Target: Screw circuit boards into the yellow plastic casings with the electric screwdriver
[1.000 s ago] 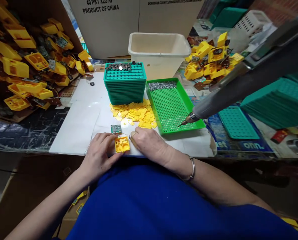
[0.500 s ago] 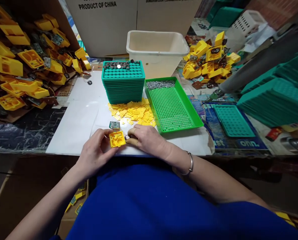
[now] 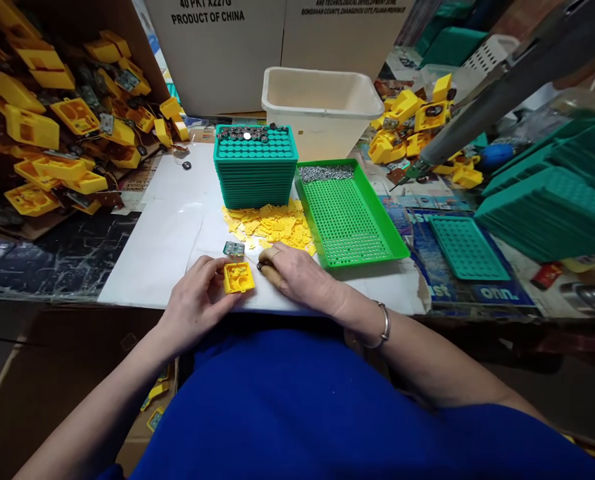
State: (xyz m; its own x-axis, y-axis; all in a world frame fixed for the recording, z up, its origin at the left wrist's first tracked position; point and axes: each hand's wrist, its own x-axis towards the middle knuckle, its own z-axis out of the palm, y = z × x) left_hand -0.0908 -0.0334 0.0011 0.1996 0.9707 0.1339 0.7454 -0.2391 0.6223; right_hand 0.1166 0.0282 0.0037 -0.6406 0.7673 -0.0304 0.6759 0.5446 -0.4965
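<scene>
My left hand (image 3: pixel 197 297) is closed round the left side of a small open yellow plastic housing (image 3: pixel 238 278) with moulded recesses, keeping it near the table's front edge. Just behind it lies a small circuit board (image 3: pixel 234 249) with silvery square patches. Between thumb and finger, my right hand (image 3: pixel 300 275) pinches a small dark round part (image 3: pixel 260 266), apart from the housing on its right. A thin wire seems to run from this part towards the board. Tape or finger covers wrap some right fingertips. Beyond the hands lies a heap of flat yellow pieces (image 3: pixel 277 227).
A stack of teal trays (image 3: pixel 256 180) with dark round parts on top stands behind the heap. Right of it are a green perforated tray (image 3: pixel 350 217) with small metal pieces and a white bin (image 3: pixel 322 123). A power screwdriver (image 3: pixel 442 143) hangs at right. Yellow housings (image 3: pixel 32 127) fill a left box.
My right hand has moved slightly away from the housing and towards the back, with the round part turned more edge-on. The view has shifted a little, and the hanging screwdriver has swung.
</scene>
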